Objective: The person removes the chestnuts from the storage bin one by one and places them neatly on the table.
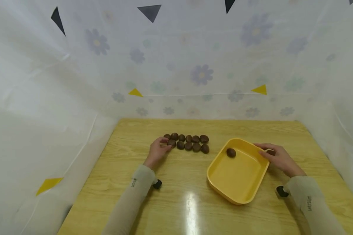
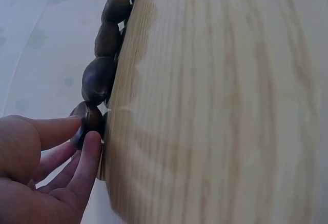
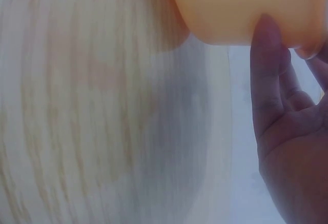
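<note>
Dark brown chestnuts [image 1: 188, 146] lie in two rows on the wooden table. My left hand [image 1: 158, 150] is at the left end of the front row. Thumb and finger pinch the end chestnut [image 2: 87, 124], its neighbours lined up beyond it in the left wrist view. A yellow tray [image 1: 238, 176] sits to the right with one chestnut [image 1: 231, 152] inside, near its far left corner. My right hand [image 1: 280, 159] grips the tray's far right rim, thumb over the edge. Beside that hand, a brown round thing [image 1: 271, 152] shows just outside the rim, partly hidden by it.
The wooden tabletop [image 1: 170, 195] reaches back to a white curtain [image 1: 176, 58] with flower prints, which also hangs along both sides. A small black piece [image 1: 157, 184] sticks out from the left sleeve, and a similar black piece [image 1: 282, 191] from the right.
</note>
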Action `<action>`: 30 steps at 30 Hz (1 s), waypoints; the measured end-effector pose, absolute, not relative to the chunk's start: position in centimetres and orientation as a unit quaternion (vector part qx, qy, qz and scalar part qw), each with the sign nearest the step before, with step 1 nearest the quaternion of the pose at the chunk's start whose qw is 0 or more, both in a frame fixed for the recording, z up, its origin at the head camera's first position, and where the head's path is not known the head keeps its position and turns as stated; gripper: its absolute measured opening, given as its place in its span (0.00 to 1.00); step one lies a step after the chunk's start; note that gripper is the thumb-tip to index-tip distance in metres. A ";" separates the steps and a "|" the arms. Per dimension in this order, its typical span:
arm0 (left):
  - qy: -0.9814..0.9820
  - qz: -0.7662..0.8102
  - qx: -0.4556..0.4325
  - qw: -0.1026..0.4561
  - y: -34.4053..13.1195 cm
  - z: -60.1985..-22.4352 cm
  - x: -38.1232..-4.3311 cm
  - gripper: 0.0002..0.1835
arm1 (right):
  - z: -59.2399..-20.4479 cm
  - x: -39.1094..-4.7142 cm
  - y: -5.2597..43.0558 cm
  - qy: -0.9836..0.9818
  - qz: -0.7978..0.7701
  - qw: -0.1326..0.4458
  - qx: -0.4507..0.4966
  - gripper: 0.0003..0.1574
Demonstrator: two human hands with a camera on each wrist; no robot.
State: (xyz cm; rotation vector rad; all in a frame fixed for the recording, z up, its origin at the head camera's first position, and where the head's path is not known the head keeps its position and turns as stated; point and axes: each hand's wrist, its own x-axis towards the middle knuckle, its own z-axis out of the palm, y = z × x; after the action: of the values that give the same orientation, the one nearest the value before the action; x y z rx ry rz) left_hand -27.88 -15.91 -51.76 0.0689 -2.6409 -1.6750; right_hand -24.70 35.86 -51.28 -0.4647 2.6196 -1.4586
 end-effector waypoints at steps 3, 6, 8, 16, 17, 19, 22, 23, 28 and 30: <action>-0.843 -0.537 0.024 0.019 -16.1 -51.6 -27.8 0.18 | -51.2 -24.7 35.9 0.862 -0.480 0.058 -0.155 0.31; -0.850 -0.524 0.021 0.044 -16.0 -51.0 -27.6 0.18 | -51.1 -24.7 36.0 0.861 -0.480 0.060 -0.154 0.31; -0.854 -0.516 0.013 0.062 -15.6 -50.5 -27.5 0.18 | -51.1 -24.7 36.0 0.860 -0.483 0.061 -0.151 0.31; -0.837 -0.541 -0.049 0.057 -11.4 -48.0 -26.6 0.19 | -51.1 -24.7 36.0 0.864 -0.476 0.063 -0.148 0.31; -0.834 -0.547 -0.055 0.047 -10.7 -47.9 -26.4 0.18 | -51.1 -24.7 36.0 0.864 -0.477 0.064 -0.148 0.31; -0.828 -0.556 -0.071 0.026 -9.3 -47.4 -25.8 0.18 | -51.1 -24.7 36.0 0.865 -0.473 0.064 -0.151 0.31; -0.817 -0.571 -0.087 -0.007 -7.1 -46.8 -25.0 0.18 | -51.0 -24.7 35.9 0.867 -0.470 0.067 -0.153 0.31; -0.808 -0.581 -0.093 -0.018 -6.3 -46.7 -24.8 0.18 | -50.9 -24.7 35.9 0.868 -0.469 0.066 -0.151 0.31; -0.767 -0.626 -0.126 -0.069 -2.5 -46.3 -23.7 0.16 | -50.7 -24.9 36.0 0.873 -0.459 0.068 -0.149 0.31; -0.752 -0.639 -0.134 -0.090 -0.9 -46.2 -23.3 0.16 | -50.7 -24.9 36.1 0.873 -0.459 0.072 -0.149 0.31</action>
State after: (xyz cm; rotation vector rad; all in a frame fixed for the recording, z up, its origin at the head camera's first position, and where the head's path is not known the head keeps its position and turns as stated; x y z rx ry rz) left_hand -23.31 -0.89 -46.16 -0.4458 -2.5085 -2.1303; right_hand -24.90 36.06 -50.69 -0.4464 2.6244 -1.3791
